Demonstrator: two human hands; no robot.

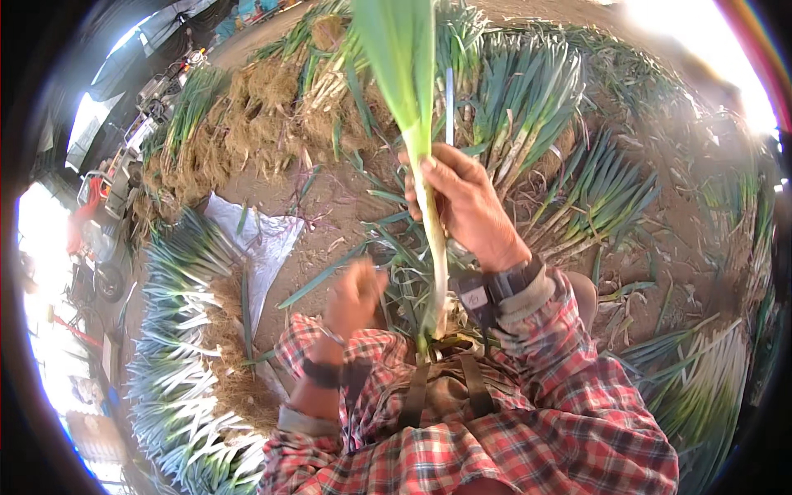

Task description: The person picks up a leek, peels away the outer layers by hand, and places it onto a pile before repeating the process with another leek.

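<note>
My right hand (472,202) is closed around the pale stalk of a leek (436,243), fingers and thumb wrapped just below its leaves. The leek stands nearly upright in front of my body, with wide green leaves rising past the top of the view and its lower end near my lap. To the left of the stalk, apart from it, is my left hand (356,293). Motion smears its fingers, and whether it holds anything does not show. Loose green leaves (404,256) lie on the ground behind the stalk.
A long curved row of leeks (177,330) with brown roots lies at left, by a pale plastic sheet (268,239). Rooty bundles (264,107) are heaped at the far side. More leek piles (602,194) lie at right, with pale stalks (714,371) nearer me.
</note>
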